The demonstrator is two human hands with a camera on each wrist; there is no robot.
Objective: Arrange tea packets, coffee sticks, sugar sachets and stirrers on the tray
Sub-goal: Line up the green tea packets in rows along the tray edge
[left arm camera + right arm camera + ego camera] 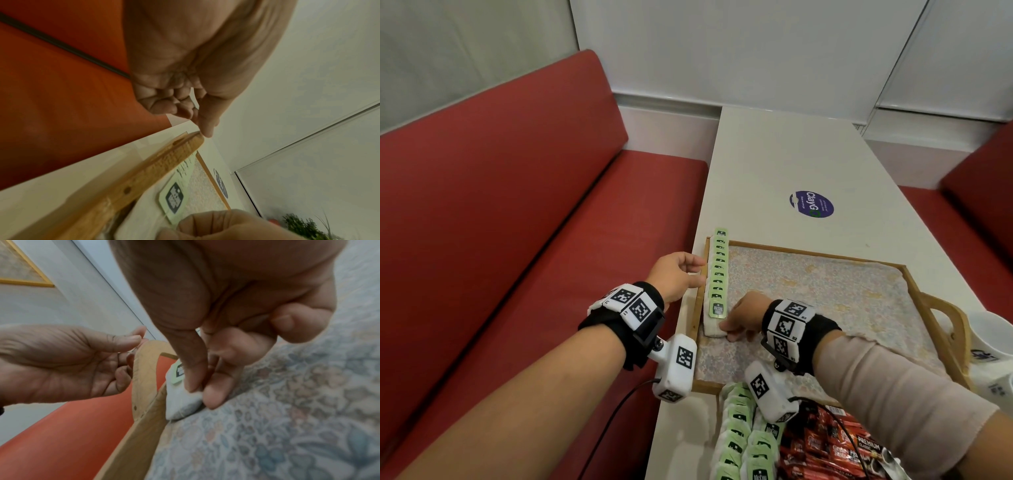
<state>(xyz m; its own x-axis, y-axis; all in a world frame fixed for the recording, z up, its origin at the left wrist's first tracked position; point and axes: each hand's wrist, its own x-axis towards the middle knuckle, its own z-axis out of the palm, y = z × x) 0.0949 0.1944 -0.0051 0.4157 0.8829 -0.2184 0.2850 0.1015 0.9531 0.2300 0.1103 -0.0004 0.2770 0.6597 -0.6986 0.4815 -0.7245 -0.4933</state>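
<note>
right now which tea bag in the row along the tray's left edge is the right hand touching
The nearest one, at the near end of the tea bag row: the right hand pinches this end tea bag on the tray; the rest lie untouched.

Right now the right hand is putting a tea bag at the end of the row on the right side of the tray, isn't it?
Almost. The right hand does pinch a tea bag at the near end of the row, but the head view shows that row along the left side of the tray, not the right.
</note>
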